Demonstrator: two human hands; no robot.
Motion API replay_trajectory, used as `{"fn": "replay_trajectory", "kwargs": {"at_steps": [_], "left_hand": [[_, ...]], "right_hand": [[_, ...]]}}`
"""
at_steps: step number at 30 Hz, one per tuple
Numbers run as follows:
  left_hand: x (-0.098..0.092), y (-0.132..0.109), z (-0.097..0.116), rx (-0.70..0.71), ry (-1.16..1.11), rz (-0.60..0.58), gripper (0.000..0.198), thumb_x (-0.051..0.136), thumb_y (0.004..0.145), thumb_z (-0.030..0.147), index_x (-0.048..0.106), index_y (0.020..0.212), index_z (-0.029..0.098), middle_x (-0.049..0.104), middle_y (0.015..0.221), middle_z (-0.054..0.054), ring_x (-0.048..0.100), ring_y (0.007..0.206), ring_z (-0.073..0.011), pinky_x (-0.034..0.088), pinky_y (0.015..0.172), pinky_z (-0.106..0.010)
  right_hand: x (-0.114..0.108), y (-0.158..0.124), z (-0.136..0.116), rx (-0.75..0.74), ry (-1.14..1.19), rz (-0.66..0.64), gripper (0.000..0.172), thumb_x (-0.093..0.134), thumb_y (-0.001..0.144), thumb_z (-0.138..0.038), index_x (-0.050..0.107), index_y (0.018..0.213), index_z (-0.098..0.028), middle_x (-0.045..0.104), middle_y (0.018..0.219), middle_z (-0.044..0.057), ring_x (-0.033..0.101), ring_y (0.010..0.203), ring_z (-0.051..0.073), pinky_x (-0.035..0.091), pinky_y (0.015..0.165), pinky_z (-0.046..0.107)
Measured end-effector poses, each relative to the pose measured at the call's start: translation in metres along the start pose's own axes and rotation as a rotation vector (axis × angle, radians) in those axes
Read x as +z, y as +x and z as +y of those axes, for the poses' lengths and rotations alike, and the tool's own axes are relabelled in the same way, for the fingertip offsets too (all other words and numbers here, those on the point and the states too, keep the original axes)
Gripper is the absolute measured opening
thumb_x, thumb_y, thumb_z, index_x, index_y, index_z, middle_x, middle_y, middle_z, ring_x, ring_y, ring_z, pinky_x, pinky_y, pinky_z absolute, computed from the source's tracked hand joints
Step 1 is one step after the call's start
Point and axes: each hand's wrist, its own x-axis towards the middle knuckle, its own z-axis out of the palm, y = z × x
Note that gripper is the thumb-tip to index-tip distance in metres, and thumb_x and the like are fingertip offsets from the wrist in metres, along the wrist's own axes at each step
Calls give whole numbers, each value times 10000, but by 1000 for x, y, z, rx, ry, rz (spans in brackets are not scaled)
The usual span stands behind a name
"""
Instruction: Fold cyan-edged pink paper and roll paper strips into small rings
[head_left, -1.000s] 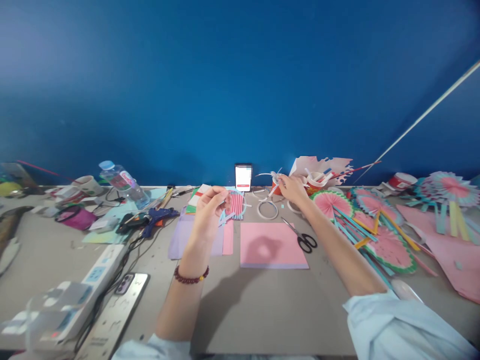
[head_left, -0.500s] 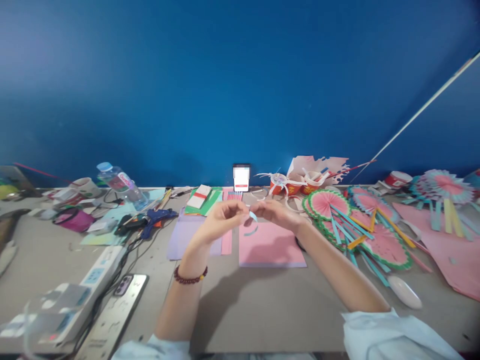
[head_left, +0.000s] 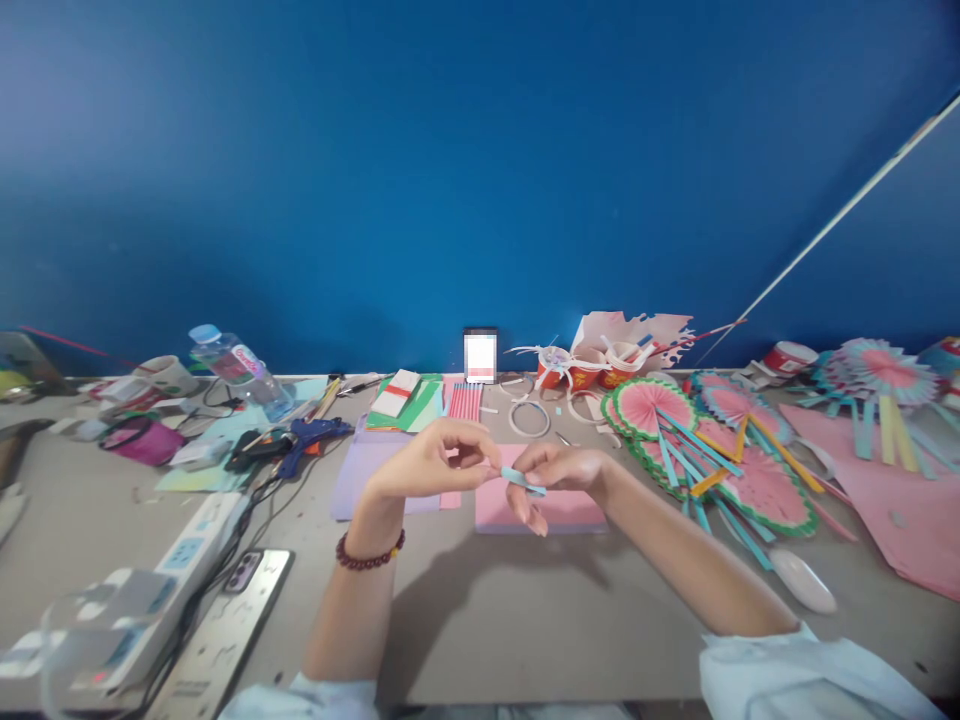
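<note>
Tabletop [head_left: 480,650]: grey, beneath the fingers.
Fan pile [head_left: 784,490]: overlapping, right of the fingers.
Pink paper [head_left: 576,512]: flat, below the fingers.
Left hand [head_left: 435,460]: fingers pinched at the strip's left end.
Right hand [head_left: 559,474]: fingers clamped on the strip.
Ring [head_left: 529,419]: white, beyond the fingers.
Strip [head_left: 525,483]: pale blue, between both hands' fingers.

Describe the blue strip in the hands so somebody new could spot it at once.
Below the blue wall, find the desk with pink paper lying flat near its middle. Seen against that paper, a pale-blue strip is held between the left hand and right hand. Other blue strips lie by the pink fans at right; this one alone is held.
</note>
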Motion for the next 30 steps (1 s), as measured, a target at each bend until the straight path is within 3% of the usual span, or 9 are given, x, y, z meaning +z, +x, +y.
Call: {"fn": "replay_trajectory", "kwargs": {"at_steps": [5, 9, 15, 19, 23, 26, 30], "left_hand": [[-1, 0, -1, 1, -3, -32, 90, 602, 793, 181, 685, 759, 186, 468, 598, 26, 368, 533, -90, 307, 504, -226], [-1, 1, 0, -14, -2, -21, 86, 597, 793, 168, 665, 740, 168, 457, 600, 35, 361, 536, -78, 313, 521, -224], [-4, -1, -2, -79, 66, 53, 126, 576, 825, 244, 669, 797, 162, 570, 678, -4, 435, 576, -90, 373, 549, -227], [-8, -1, -4, -108, 77, 114, 181, 556, 839, 289, 681, 891, 169, 624, 756, -33, 487, 633, -110, 395, 567, -232], [-4, 4, -4, -177, 64, 230, 227, 542, 852, 354, 657, 853, 158, 607, 737, -25, 476, 634, -108, 373, 547, -222], [0, 9, -4, -208, 78, 248, 247, 549, 849, 383, 636, 798, 157, 565, 687, -5, 454, 619, -105, 350, 539, -223], [5, 11, -3, -224, 46, 230, 238, 557, 839, 360, 593, 716, 160, 514, 649, 10, 432, 601, -99, 334, 536, -224]], "right_hand": [[2, 0, 6, -5, 99, 29, 509, 518, 847, -587, 681, 796, -107, 688, 652, 92, 622, 548, 170, 485, 576, 293], [1, -1, 11, -14, 73, 67, 415, 600, 832, -513, 642, 775, -104, 650, 623, 52, 582, 514, 134, 458, 560, 269], [11, -9, -1, 9, -173, 315, 364, 525, 893, -478, 610, 773, -145, 596, 629, -4, 572, 601, 113, 447, 657, 254], [21, -10, -4, 18, -653, 612, 347, 414, 954, -414, 634, 849, -167, 600, 654, -7, 553, 622, 112, 419, 629, 234], [25, -7, 3, -196, -1449, 974, 267, 418, 950, -242, 667, 892, -167, 644, 728, 33, 540, 659, 132, 375, 628, 260], [24, -5, 7, -359, -1890, 1049, 226, 458, 936, -160, 683, 949, -161, 595, 651, 21, 508, 649, 141, 345, 623, 288], [24, -5, 8, -458, -2149, 1097, 214, 542, 895, -100, 679, 1047, -163, 535, 596, -9, 457, 612, 137, 319, 608, 308]]}}
